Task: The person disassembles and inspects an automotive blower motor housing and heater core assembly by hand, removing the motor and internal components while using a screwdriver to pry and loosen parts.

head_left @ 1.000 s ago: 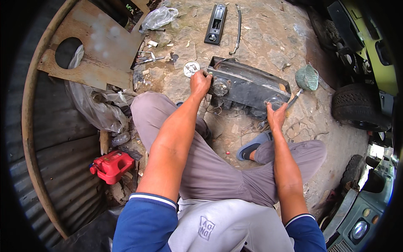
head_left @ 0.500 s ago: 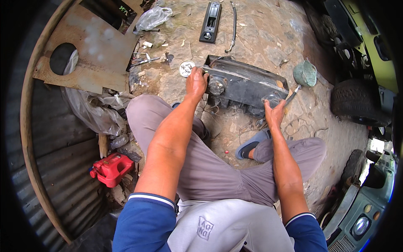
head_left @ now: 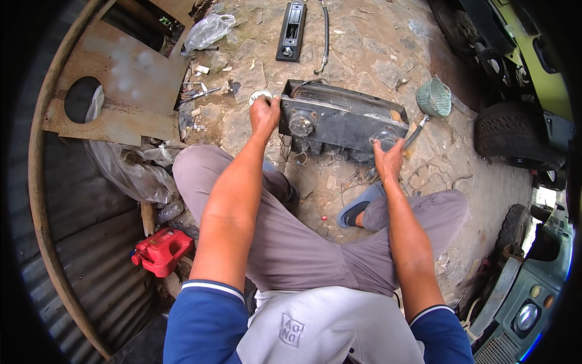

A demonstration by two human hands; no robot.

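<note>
A long black metal housing [head_left: 342, 124], open along its top and with round fittings on its near face, stands tilted on the stone ground before me. My left hand [head_left: 265, 115] is closed at its left end, the thumb side against the corner; some fingertips are hidden. Partly behind that hand lies a round tin lid [head_left: 259, 94]. My right hand [head_left: 388, 158] grips the lower right part of the housing, thumb and fingers spread about the right round fitting [head_left: 384, 136]. A black hose [head_left: 416, 131] sticks out beside the right end.
A green mesh basket [head_left: 433, 100] stands at the right, near a tyre [head_left: 518, 133]. Beyond the housing lie a black panel [head_left: 291, 33] and a hose [head_left: 325, 36]. A rusty sheet [head_left: 130, 79], tools [head_left: 200, 94] and a red jerrycan [head_left: 162, 250] are leftward.
My left hand has shifted slightly left along the housing's end and now covers part of the tin lid. My right hand keeps its place on the housing. The whole view has shifted a little.
</note>
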